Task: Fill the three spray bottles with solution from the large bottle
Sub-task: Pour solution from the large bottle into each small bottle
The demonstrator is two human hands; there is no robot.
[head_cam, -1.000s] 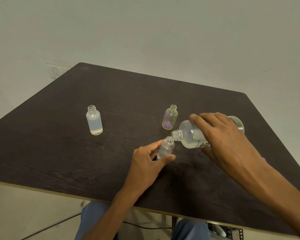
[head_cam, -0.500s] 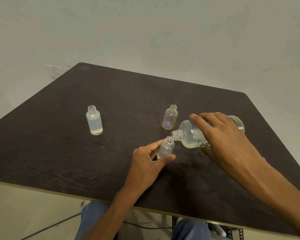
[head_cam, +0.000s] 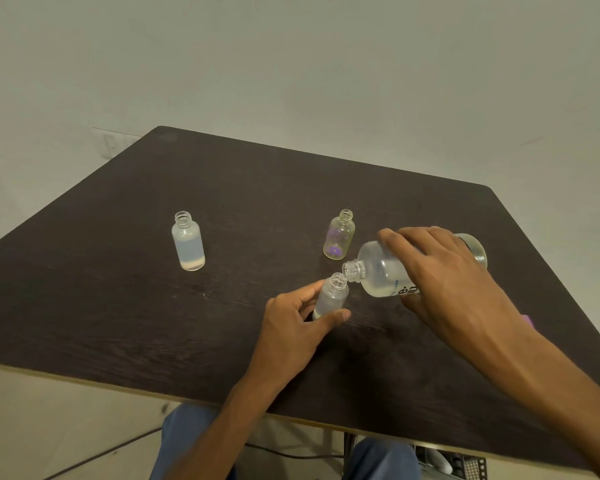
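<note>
My right hand [head_cam: 444, 282] grips the large clear bottle [head_cam: 381, 271], tipped on its side with its open neck over the mouth of a small spray bottle [head_cam: 331, 296]. My left hand [head_cam: 291, 330] holds that small bottle upright on the dark table [head_cam: 118, 306] between thumb and fingers. A second small bottle [head_cam: 188, 242], uncapped and mostly full of cloudy liquid, stands alone at the left. A third small bottle [head_cam: 339, 235], yellowish with purple marks, stands uncapped just behind the pouring spot.
The table's front edge runs close to my knees [head_cam: 187, 445]. A small purple object [head_cam: 529, 320] shows beside my right forearm near the right edge. A wall lies behind the table, and a cable trails on the floor below.
</note>
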